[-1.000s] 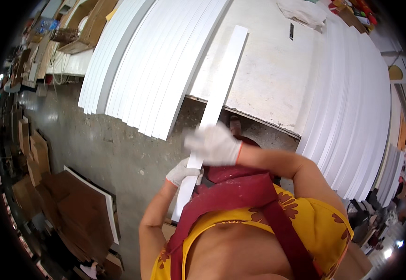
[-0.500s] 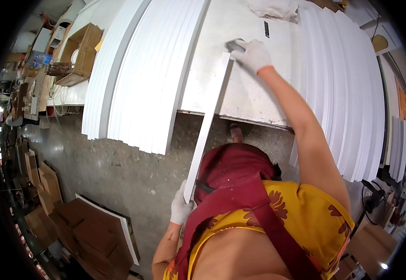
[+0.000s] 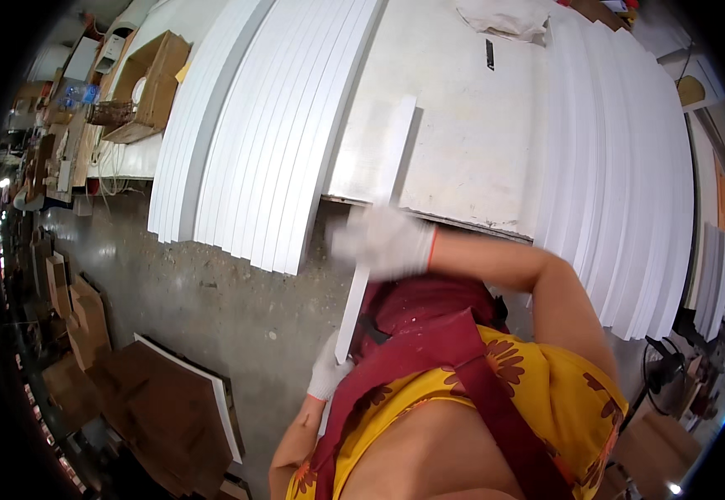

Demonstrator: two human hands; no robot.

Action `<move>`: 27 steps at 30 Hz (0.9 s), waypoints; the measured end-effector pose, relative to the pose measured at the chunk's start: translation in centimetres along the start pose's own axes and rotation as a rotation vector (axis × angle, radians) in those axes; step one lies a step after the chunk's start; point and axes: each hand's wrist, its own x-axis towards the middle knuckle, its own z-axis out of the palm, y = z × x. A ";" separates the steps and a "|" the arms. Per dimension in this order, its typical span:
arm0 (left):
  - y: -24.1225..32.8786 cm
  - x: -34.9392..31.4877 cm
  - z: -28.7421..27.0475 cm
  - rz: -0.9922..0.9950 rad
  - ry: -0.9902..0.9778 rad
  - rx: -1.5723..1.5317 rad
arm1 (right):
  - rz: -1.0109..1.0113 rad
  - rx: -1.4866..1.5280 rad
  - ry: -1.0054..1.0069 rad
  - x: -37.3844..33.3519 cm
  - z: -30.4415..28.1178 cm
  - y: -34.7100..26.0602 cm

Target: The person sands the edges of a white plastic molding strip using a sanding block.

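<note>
A long, narrow white strip slants from the bench toward my waist, its far end over the bench top. My left hand, in a white glove, is closed round the strip's near end, low beside my dark red apron. Over the strip's middle, just off the bench's front edge, lies my gloved right hand. Motion smears its fingers, and whatever is under them is hidden.
White strips lie side by side on the bench, in a left stack and a right stack, both overhanging its front edge. A wooden box stands far left. Brown boards are on the floor at left.
My right hand has come from the strip's far end along it toward me. The grey pad it held there is out of sight now. My left hand keeps the near end.
</note>
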 end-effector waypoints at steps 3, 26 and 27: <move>1.3 0.2 0.1 -0.017 -0.031 0.026 | 0.341 -0.380 0.148 -0.4 -4.9 13.7; 4.3 0.8 0.0 -0.196 -0.059 0.087 | 0.815 -0.286 0.109 -2.7 -8.6 23.1; 4.3 0.9 0.0 -0.188 -0.058 0.069 | 0.756 -0.386 0.181 -2.4 -9.5 24.4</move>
